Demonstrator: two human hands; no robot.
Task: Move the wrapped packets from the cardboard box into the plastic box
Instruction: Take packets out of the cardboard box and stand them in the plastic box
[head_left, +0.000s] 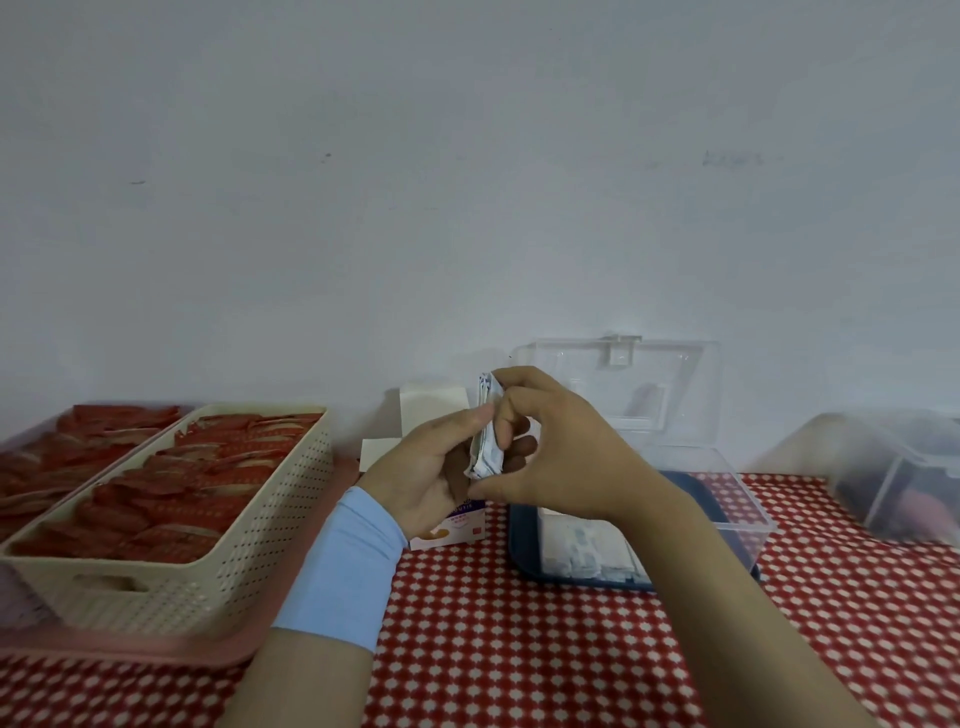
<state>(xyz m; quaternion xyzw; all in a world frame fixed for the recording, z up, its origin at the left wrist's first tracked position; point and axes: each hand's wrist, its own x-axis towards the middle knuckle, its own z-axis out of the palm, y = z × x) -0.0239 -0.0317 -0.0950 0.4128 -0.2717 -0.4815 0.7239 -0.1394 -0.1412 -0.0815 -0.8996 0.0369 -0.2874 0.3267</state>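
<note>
1. Above the cardboard box (453, 531), at frame centre, a small stack of wrapped packets (485, 448) is held by both hands.
2. Left hand (428, 470): fingers are curled round the stack, thumb pressed on its left face. Right hand (569, 452): the stack is pinched, index hooked over the top edge, thumb at the bottom.
3. The stack is stood upright, edge-on to the camera; long axis runs 12–6 o'clock.
4. The clear plastic box (740, 501), lid (649, 384) open, is set at about 4 o'clock from the stack; white packets (587, 545) are seen lying flat inside.
5. Judged: right hand is nearer; the stack is to be tipped flat and carried toward 4 o'clock.
</note>
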